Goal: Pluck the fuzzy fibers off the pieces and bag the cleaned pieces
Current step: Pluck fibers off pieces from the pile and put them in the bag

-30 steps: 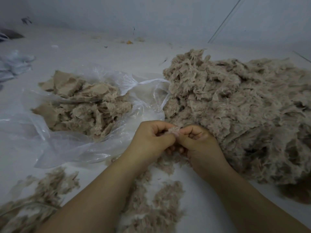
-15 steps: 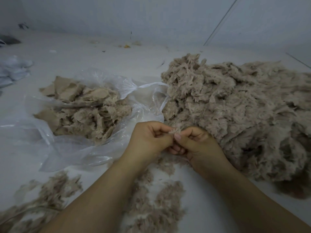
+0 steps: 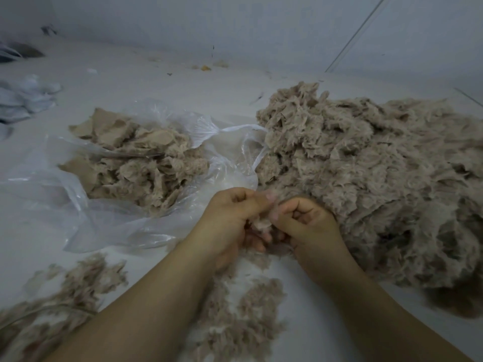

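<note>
My left hand (image 3: pixel 232 218) and my right hand (image 3: pixel 305 223) meet at the middle of the view, both pinching one small fuzzy beige piece (image 3: pixel 262 222) between their fingertips. A big heap of fuzzy beige pieces (image 3: pixel 379 173) fills the right side, just behind my right hand. To the left lies an open clear plastic bag (image 3: pixel 86 205) holding smoother beige pieces (image 3: pixel 141 158). Loose plucked fibers (image 3: pixel 243 304) are scattered on the pale surface below my hands.
More loose fluff (image 3: pixel 60 296) lies at the lower left. Crumpled pale plastic (image 3: pixel 23 97) sits at the far left edge. A grey wall (image 3: pixel 235 30) runs along the back, with small bits of debris (image 3: pixel 205 67) at its foot.
Both hands have dropped slightly and drawn apart a little, with the small piece now stretched lower between them. The heap and the bag stay where they were.
</note>
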Demonstrator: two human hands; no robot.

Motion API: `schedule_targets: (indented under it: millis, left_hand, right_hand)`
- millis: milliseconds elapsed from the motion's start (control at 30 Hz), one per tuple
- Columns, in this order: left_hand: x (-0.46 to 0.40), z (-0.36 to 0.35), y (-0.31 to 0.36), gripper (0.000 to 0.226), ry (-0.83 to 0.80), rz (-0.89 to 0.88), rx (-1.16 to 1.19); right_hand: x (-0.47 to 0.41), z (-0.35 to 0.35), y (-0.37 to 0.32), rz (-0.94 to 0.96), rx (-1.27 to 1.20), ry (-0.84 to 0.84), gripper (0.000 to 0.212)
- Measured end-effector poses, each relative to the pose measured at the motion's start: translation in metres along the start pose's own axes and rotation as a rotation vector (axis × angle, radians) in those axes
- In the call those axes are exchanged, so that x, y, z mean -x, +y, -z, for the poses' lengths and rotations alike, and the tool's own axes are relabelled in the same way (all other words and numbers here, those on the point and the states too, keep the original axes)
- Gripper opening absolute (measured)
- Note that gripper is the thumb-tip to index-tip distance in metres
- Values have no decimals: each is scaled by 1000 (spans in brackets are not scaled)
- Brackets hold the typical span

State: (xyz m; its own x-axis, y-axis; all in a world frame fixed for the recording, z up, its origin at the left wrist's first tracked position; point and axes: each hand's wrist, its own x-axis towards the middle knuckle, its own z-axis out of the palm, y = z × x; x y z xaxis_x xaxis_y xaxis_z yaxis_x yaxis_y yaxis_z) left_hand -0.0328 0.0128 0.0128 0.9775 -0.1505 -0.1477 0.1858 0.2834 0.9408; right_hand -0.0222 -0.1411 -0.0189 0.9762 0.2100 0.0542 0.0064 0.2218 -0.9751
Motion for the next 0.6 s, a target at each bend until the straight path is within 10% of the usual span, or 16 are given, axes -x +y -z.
schedule_targets:
  millis: [600]
  left_hand:
    - [-2, 0, -6, 22, 145, -200, -192]
  right_hand:
    - [-7, -2, -2, -83, -50, 99, 38]
